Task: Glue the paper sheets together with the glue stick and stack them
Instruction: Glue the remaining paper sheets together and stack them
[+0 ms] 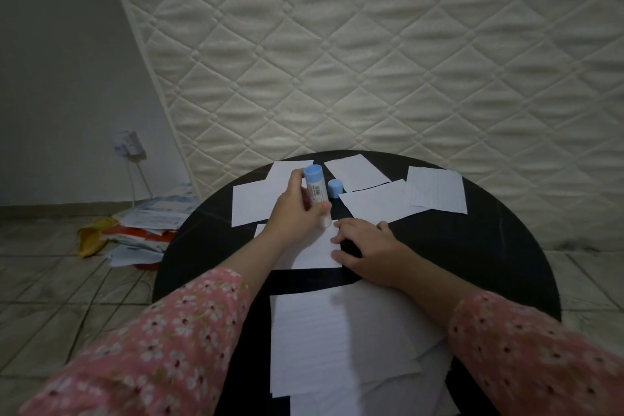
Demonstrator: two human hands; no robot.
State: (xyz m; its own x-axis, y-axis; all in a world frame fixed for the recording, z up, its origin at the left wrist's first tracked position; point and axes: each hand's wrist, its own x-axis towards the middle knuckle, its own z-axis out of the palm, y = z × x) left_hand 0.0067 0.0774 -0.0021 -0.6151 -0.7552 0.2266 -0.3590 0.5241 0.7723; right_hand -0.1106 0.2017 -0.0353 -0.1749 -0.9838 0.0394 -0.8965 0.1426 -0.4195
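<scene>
Gluing: the glue stick (315,194) is held tilted, blue base up, its uncapped tip set on the far right corner of the sheet (312,252) at mid-surface.
Left grip: the left hand (297,213) is wrapped around the glue stick's barrel.
Right grip: the right hand (366,252) is laid flat with straight fingers on the sheet's right edge, pinning it; nothing is held.
Cap: the cap (335,188) is stood just beside the stick, on the surface (489,246).
Loose sheets: several (381,201) are spread across the far half, some overlapping.
Stack: a pile (324,348) is lain at the near edge, between the forearms.
Risk, slipping: the sheet could be dragged or creased if the pinning pressure is eased during a stroke.
Risk, cap: the cap could be knocked by the left hand and rolled off the round surface.
Risk, overrun: glue could be smeared onto the surface past the corner, so the sheet gets stuck down.
</scene>
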